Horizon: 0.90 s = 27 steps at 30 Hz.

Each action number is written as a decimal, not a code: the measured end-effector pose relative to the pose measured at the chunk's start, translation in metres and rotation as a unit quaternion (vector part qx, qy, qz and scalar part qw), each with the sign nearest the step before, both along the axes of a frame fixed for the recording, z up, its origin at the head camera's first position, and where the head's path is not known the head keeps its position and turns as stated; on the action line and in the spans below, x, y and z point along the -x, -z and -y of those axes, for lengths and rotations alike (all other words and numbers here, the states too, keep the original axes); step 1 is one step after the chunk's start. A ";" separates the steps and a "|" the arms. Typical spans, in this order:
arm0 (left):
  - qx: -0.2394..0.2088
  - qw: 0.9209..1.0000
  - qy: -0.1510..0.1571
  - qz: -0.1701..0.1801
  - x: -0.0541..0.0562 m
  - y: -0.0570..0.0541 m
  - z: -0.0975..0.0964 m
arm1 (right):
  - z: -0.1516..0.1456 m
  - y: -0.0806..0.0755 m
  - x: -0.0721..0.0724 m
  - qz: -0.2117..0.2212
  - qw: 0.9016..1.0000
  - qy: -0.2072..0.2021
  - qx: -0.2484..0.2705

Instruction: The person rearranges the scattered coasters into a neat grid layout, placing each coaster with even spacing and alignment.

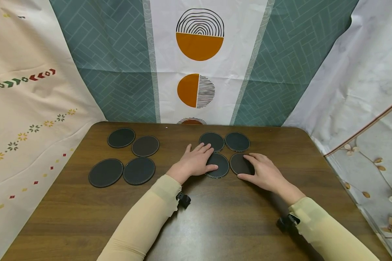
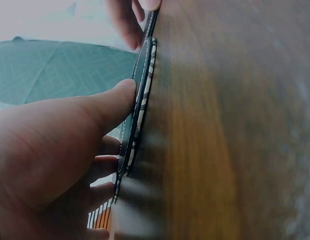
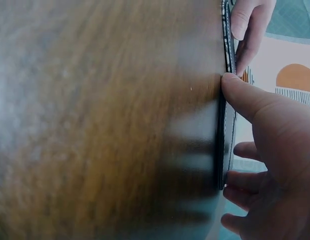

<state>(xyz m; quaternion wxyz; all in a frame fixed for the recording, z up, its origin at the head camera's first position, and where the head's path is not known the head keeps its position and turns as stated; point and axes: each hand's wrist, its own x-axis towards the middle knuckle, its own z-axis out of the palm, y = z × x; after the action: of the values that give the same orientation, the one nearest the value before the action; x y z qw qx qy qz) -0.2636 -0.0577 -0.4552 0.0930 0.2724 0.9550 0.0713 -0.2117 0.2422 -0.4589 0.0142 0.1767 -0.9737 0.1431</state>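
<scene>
My left hand lies over a round dark coaster with a stitched rim, its fingers spread and nearly straight. Its thumb touches the coaster's top, and the fingertips reach toward the coaster behind. My right hand is at the right side of a dark brown coaster. The right thumb touches that coaster's near rim, while the loosely bent fingers are by its right side. In the left wrist view, a patterned edge shows under the near coaster. Both touched coasters lie flat.
Another dark coaster lies behind the brown one. To the left, several more form a loose group, among them a brown coaster and a black coaster. The wooden table meets patterned cloth at its back edge.
</scene>
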 end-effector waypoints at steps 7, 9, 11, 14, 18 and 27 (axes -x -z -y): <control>-0.001 1.000 0.000 0.000 0.000 0.000 0.000 | 0.001 0.002 0.001 0.010 1.000 0.002 -0.003; -0.003 1.000 0.000 0.000 0.000 0.000 0.000 | 0.001 0.002 0.001 0.010 1.000 0.001 -0.004; -0.003 1.000 0.000 0.000 0.000 0.000 0.000 | 0.001 0.003 0.000 0.011 1.000 0.001 -0.005; -0.002 1.000 0.000 0.000 0.000 0.000 0.000 | 0.001 0.003 0.000 0.012 1.000 0.000 -0.006; 0.002 1.000 -0.004 -0.002 0.000 0.000 -0.001 | 0.000 0.003 0.000 0.012 1.000 -0.001 -0.008; 0.007 1.000 -0.005 -0.005 0.000 -0.002 -0.001 | 0.001 0.002 0.000 0.010 1.000 -0.005 -0.007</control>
<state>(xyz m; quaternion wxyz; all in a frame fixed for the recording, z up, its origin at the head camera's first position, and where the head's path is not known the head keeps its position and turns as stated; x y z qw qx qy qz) -0.2632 -0.0567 -0.4532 0.0898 0.2675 0.9573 0.0635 -0.2115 0.2417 -0.4609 0.0029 0.1804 -0.9739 0.1380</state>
